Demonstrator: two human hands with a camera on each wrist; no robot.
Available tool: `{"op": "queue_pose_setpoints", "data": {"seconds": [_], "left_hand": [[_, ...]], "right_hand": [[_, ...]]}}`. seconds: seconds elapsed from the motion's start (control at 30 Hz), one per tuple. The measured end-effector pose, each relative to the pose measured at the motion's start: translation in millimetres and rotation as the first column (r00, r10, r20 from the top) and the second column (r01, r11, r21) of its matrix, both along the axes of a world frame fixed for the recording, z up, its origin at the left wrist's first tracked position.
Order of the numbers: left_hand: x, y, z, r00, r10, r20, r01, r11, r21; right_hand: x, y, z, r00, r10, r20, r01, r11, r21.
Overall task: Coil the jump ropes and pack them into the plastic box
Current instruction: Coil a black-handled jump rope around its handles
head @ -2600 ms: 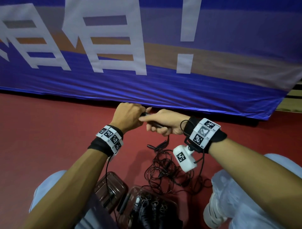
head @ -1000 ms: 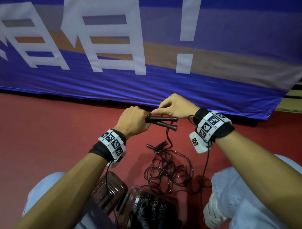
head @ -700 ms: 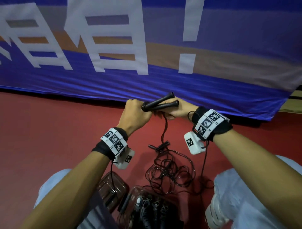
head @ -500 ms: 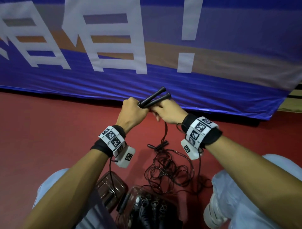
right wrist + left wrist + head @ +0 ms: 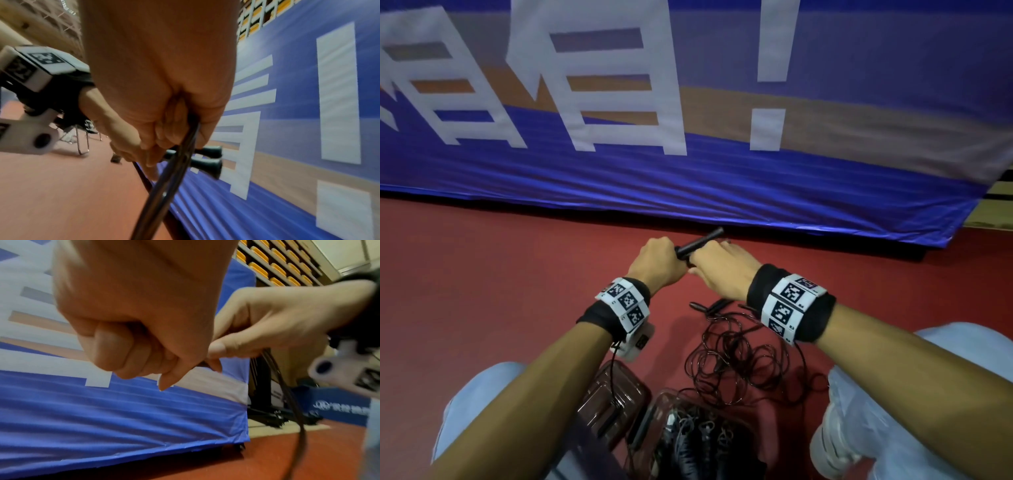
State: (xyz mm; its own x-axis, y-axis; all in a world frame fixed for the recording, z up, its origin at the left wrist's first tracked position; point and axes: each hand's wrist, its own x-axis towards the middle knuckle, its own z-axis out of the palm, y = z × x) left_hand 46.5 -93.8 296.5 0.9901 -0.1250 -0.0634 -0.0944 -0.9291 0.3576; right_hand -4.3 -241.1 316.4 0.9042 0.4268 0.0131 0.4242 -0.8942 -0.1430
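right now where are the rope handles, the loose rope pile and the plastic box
rope handles (image 5: 207, 160): right wrist view, flared end of the lower handle.
loose rope pile (image 5: 736, 363): head view, middle of the tangle on the floor.
plastic box (image 5: 664, 404): head view, its clear rim.

The light is dim and even, indoor, with muted colours throughout; the blue banner (image 5: 688, 178) carries a soft sheen along its creases, and a narrow dark shadow runs under its lower edge on the red floor (image 5: 482, 291); the head view is fairly sharp in the middle, while the banner's edge bows toward the corners; the plastic box (image 5: 671, 428) at the bottom edge lies in deep shade; both wrist views are soft, the right hand (image 5: 277, 324) smeared by motion, the rope (image 5: 164, 186) blurred close to the lens.
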Motion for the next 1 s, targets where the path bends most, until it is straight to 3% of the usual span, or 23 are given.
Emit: {"op": "queue_pose_setpoints", "data": {"seconds": [0.1,0.27,0.4,0.53,0.7,1.0], "left_hand": [[-5,-3,-6,0.992,-0.127,-0.019,0.129,0.985,0.117],[-6,6,4,0.926,-0.370,-0.081,0.377,0.878,0.295],[-15,8,7,0.880,-0.470,-0.063,0.457,0.804,0.380],[-20,6,13,0.845,-0.533,-0.039,0.487,0.738,0.467],[-27,3,10,0.755,-0.653,-0.067,0.569,0.601,0.561],[-18,8,16,0.778,-0.628,0.014,0.518,0.655,0.551]], "right_hand": [[4,-13,9,0.996,0.043,0.076,-0.035,0.994,-0.103],[11,-28,7,0.994,0.027,0.103,-0.018,0.997,-0.081],[16,-36,-1,0.995,0.022,0.095,-0.021,1.000,-0.009],[14,-37,-5,0.996,0.084,0.043,-0.086,0.996,0.040],[12,-29,-7,0.969,0.170,-0.177,-0.133,0.970,0.204],[25,-31,2,0.911,0.166,-0.378,-0.010,0.924,0.381]]}}
